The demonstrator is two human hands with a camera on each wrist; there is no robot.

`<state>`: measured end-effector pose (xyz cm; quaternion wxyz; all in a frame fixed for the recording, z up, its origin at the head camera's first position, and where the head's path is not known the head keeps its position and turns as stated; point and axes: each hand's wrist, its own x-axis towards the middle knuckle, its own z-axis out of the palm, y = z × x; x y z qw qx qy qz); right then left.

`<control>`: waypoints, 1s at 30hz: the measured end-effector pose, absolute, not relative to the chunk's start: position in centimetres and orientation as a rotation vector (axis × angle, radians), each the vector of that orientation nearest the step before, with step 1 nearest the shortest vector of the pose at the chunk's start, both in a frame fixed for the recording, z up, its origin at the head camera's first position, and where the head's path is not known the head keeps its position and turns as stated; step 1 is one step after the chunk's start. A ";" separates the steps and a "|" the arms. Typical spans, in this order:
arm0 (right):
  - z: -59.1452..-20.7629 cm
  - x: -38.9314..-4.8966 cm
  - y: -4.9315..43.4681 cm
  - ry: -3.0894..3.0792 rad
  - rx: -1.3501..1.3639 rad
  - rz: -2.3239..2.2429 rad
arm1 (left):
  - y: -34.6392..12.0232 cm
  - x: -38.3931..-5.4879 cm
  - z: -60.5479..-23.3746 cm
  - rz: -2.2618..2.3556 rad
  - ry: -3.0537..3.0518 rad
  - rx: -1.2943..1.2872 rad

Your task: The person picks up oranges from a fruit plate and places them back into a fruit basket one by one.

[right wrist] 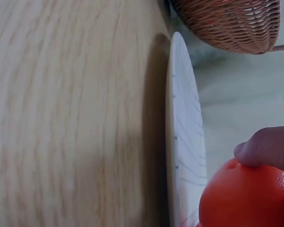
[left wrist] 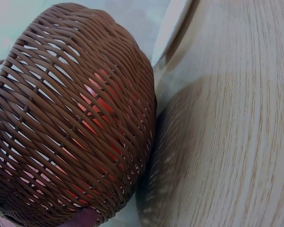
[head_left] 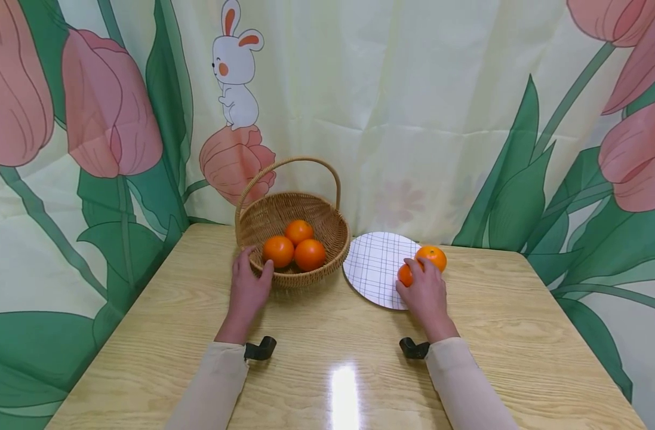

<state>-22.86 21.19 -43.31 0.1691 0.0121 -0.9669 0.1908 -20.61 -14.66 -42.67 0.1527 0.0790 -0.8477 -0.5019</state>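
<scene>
My left hand (head_left: 250, 286) grips the front left rim of a wicker basket (head_left: 327, 276) with a tall arched handle. Three oranges (head_left: 310, 255) lie together inside it. In the left wrist view, their colour shows through the weave of the basket (left wrist: 71, 113), and a bit of a finger overlaps its lower edge. Over the right part of a round white plate (head_left: 375, 269) with blue grid lines, my right hand (head_left: 426, 292) holds an orange (head_left: 405, 275). The right wrist view has the thumb pressed on this orange (right wrist: 244, 196). Another orange (head_left: 432, 257) sits just behind the right hand, at the plate's right edge.
The light wood table (head_left: 327, 334) carries basket and plate side by side near its back edge. A curtain (head_left: 413, 119) printed with tulips and a rabbit hangs right behind them. Black wrist mounts (head_left: 260, 348) stick out inward from both sleeves.
</scene>
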 end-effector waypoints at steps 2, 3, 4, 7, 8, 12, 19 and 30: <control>-43.1 -22.9 21.0 -2.745 0.044 0.548 | -14.6 -20.6 -42.7 -1.440 -2.434 0.227; -43.1 -23.0 20.9 -2.745 0.046 0.552 | -14.6 -20.6 -42.7 -1.438 -2.436 0.227; -43.0 -23.0 20.8 -2.746 0.049 0.556 | -14.6 -20.6 -42.7 -1.437 -2.436 0.228; -42.8 -23.1 20.6 -2.745 0.062 0.568 | -14.5 -20.6 -42.8 -1.437 -2.436 0.230; -42.7 -23.1 20.4 -2.742 0.068 0.572 | -14.5 -20.6 -42.8 -1.436 -2.435 0.230; -42.3 -23.2 20.0 -2.716 0.105 0.591 | -14.5 -20.5 -42.8 -1.435 -2.428 0.230; -41.5 -23.6 19.2 -2.659 0.157 0.634 | -14.5 -20.5 -42.8 -1.424 -2.430 0.231; -40.8 -24.1 17.9 -2.590 0.204 0.694 | -14.6 -20.6 -42.8 -1.435 -2.431 0.247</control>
